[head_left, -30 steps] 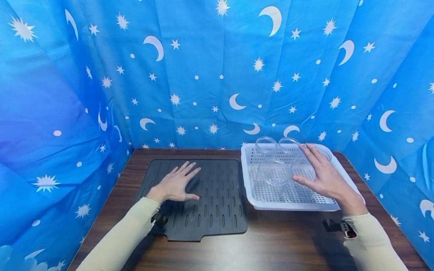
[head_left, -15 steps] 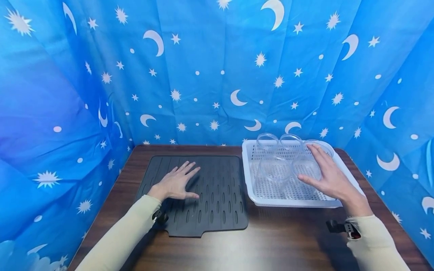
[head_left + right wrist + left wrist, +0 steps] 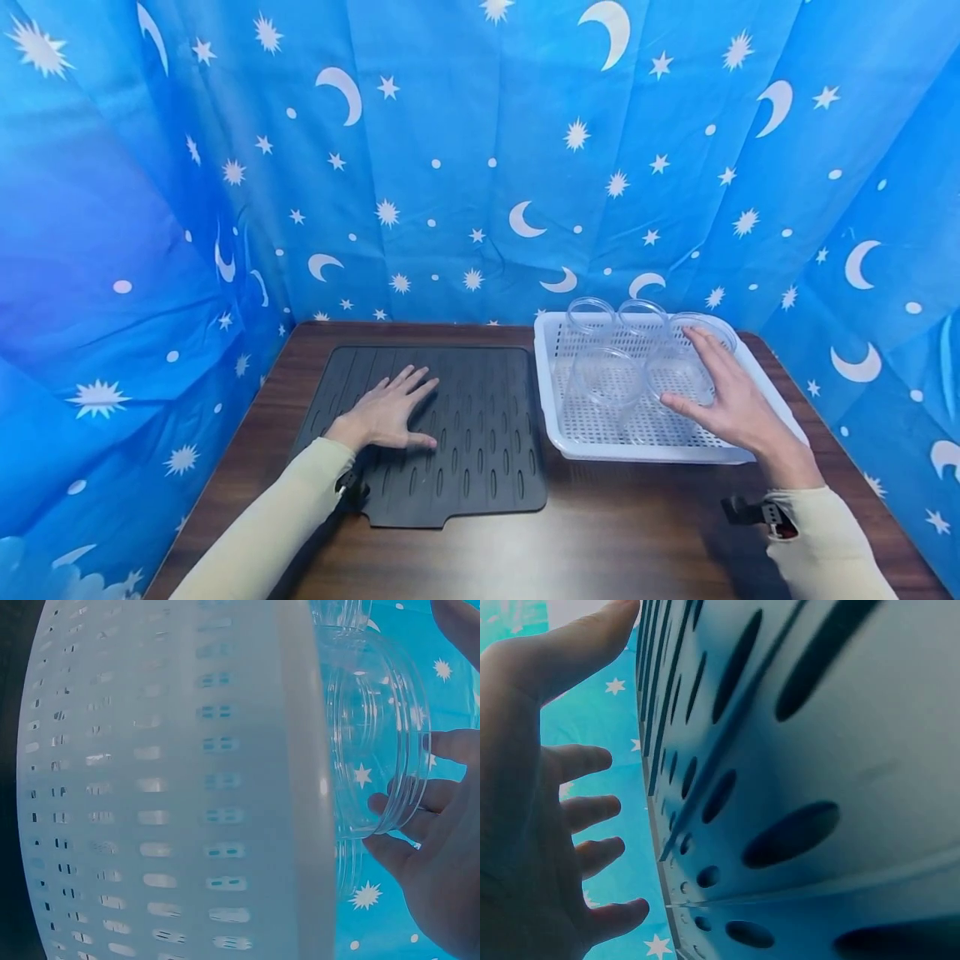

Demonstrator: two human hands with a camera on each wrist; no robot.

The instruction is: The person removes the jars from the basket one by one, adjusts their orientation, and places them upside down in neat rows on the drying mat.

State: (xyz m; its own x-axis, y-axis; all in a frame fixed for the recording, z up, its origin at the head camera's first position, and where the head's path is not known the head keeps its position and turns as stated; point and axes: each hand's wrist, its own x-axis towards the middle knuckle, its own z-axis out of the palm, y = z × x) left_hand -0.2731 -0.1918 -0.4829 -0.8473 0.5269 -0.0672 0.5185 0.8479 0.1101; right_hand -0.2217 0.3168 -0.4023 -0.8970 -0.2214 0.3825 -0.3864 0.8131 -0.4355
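In the head view, my left hand (image 3: 386, 417) is spread, palm down, over a black ribbed mat (image 3: 480, 467). In the left wrist view its fingers stretch straight beside the slotted mat (image 3: 900, 750), with a gap between. To the right, my right hand (image 3: 727, 404) hangs over a white plastic basket (image 3: 550, 417) that holds several clear round jars (image 3: 607, 377). Its thumb is out to the left and its fingers are loosely extended. The right wrist view has the fingertips right at the rim of one clear jar (image 3: 367, 735), not wrapped round it.
A dark wooden table (image 3: 600, 533) lies under the mat and basket. Blue cloth (image 3: 450, 108) with white moons and stars encloses the back and both sides. The mat has a tab (image 3: 407, 521) at its near edge, and the basket stands right beside it.
My right hand has shifted slightly right, its thumb farther from the front left jar. My left hand stays over the mat. The view tilts a little.
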